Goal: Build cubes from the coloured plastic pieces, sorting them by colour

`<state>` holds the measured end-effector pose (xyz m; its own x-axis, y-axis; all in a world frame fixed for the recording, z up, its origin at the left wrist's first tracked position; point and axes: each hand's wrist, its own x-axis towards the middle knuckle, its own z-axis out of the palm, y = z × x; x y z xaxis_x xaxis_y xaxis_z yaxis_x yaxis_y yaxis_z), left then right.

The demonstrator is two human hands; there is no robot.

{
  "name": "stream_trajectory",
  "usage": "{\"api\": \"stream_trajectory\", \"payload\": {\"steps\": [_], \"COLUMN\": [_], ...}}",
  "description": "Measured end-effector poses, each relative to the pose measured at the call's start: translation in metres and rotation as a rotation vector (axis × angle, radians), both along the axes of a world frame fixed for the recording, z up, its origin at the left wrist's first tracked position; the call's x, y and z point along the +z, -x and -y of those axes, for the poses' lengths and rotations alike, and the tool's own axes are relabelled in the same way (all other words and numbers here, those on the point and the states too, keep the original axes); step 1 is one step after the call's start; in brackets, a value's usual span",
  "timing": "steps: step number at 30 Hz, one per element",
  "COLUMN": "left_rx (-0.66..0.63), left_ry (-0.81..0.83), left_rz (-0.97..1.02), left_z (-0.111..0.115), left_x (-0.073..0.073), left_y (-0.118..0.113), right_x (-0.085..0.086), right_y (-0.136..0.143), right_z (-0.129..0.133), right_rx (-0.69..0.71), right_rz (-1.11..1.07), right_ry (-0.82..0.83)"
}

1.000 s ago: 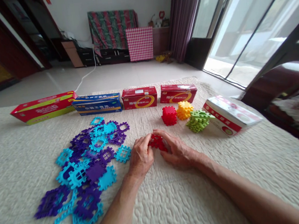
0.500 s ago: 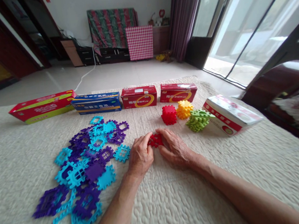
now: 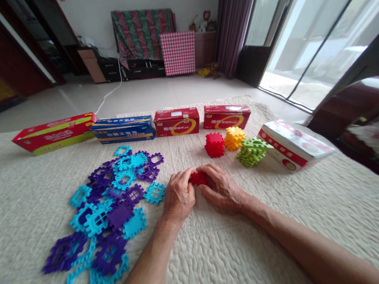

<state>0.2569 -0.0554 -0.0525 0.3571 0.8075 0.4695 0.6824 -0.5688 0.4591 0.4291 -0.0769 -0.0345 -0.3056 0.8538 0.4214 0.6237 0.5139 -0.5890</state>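
Observation:
Between my two hands, low over the quilted cover, are red interlocking plastic tiles (image 3: 199, 178); how many is hidden by the fingers. My left hand (image 3: 180, 191) grips their left side, fingers curled. On the right side my right hand (image 3: 224, 187) closes round them too. Beyond the hands stand a red stack of tiles (image 3: 214, 145), a yellow stack (image 3: 234, 138) and a green stack (image 3: 252, 152), whose top piece sits askew. Left of my left hand spreads a loose pile of purple tiles (image 3: 120, 215) and light-blue tiles (image 3: 135, 223), the nearest being a light-blue window tile (image 3: 154, 193).
Across the back stand a red-and-green box (image 3: 56, 134), a blue box (image 3: 123, 130) and two dark red boxes (image 3: 176, 122) (image 3: 226, 117). A white-and-red box (image 3: 293, 144) lies to the right of the green stack. All rest on a cream quilted cover (image 3: 201, 258).
The red tiles have turned slightly between my hands, and the right fingers have shifted a little over them. The stacks, pile and boxes stay as they were.

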Motion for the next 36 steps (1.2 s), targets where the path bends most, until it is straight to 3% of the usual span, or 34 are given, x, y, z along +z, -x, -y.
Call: {"api": "stream_trajectory", "payload": {"steps": [17, 25, 36], "left_rx": [0.073, 0.142, 0.141], "left_ry": [-0.013, -0.023, -0.036], "left_rz": [-0.027, -0.047, -0.057], "left_z": [0.000, 0.003, 0.002], "left_x": [-0.002, 0.002, 0.000], "left_y": [-0.001, -0.002, 0.000], "right_x": [-0.009, -0.007, 0.005], "right_y": [-0.005, 0.000, -0.027], "right_z": [-0.004, 0.001, -0.001], "right_rx": [0.020, -0.197, 0.122], "right_rz": [-0.032, 0.097, 0.139], "right_ry": [-0.062, -0.092, -0.026]}}
